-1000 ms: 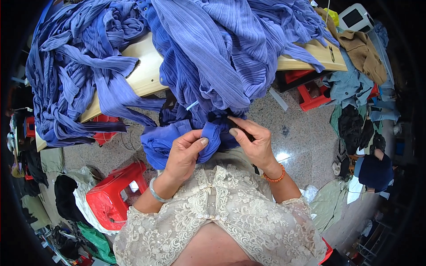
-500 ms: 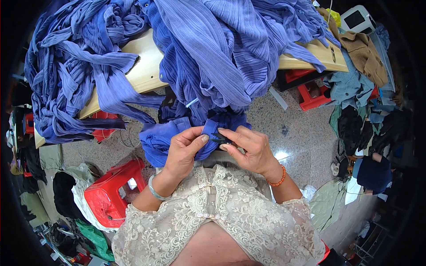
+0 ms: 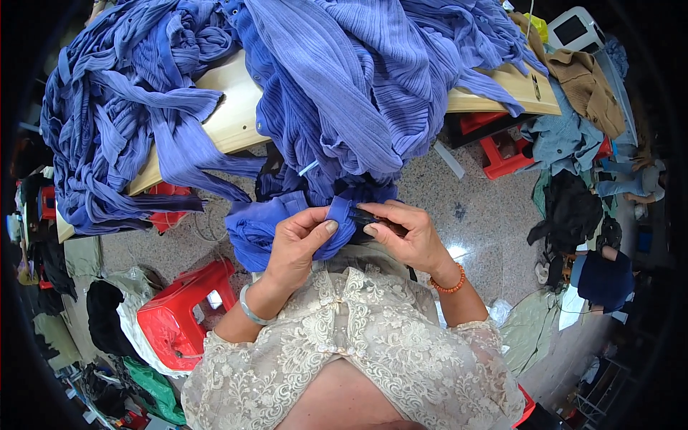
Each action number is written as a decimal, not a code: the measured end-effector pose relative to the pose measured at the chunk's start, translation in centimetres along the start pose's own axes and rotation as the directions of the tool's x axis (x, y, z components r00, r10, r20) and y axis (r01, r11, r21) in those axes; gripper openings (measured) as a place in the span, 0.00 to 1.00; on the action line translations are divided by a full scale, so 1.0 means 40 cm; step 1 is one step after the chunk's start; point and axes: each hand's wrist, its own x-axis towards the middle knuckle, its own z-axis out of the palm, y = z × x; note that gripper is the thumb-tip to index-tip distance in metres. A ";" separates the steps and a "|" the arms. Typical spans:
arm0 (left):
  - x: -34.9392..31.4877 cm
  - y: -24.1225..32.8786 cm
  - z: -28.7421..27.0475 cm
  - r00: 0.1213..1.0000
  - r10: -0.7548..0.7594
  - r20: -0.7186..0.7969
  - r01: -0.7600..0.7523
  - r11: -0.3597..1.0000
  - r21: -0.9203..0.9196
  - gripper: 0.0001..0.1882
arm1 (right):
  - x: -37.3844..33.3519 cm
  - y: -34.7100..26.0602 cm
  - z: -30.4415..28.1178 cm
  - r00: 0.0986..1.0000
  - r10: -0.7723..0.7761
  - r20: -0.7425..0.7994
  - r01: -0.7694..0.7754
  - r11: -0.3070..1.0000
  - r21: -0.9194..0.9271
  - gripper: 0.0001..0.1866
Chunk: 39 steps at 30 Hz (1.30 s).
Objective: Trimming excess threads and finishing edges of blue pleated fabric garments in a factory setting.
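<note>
My left hand (image 3: 295,242) pinches the edge of a blue ribbed knit garment (image 3: 252,223) between thumb and fingers, at lap height. Most of that garment lies bunched to the left of and behind the hand. My right hand (image 3: 410,236) is closed round small black thread snips (image 3: 363,216), whose tip points left against the held edge. The fingers partly cover the snips, so whether the blades are apart is hidden. A larger heap of the same blue knitwear (image 3: 337,79) hangs over the table's front edge, just beyond both hands.
The pale wooden table (image 3: 233,93) curves across the far side. Red stools stand at left (image 3: 172,319) and under the table's right end. Brown knitwear (image 3: 588,82) and a white device with a dark screen (image 3: 577,30) are at far right. Other people are at the right edge.
My right hand has shifted slightly, and the snips now sit closer to the pinched edge at another angle. The left hand has barely moved. Another person has appeared at the far right.
</note>
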 end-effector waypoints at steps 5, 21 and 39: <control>0.002 -0.004 -0.005 1.000 -0.007 -0.003 0.007 1.000 0.006 0.12 | 0.000 0.021 -0.008 0.999 -0.044 -0.026 0.044 0.999 0.009 0.16; 0.006 -0.011 -0.004 1.000 -0.019 -0.008 0.020 0.997 0.068 0.11 | 0.002 -0.005 -0.013 0.987 -0.147 0.065 0.156 0.974 -0.163 0.17; 0.012 -0.008 0.001 0.998 -0.056 -0.008 0.056 0.998 0.028 0.12 | -0.003 0.008 -0.006 0.969 -0.246 -0.011 0.236 0.939 -0.251 0.18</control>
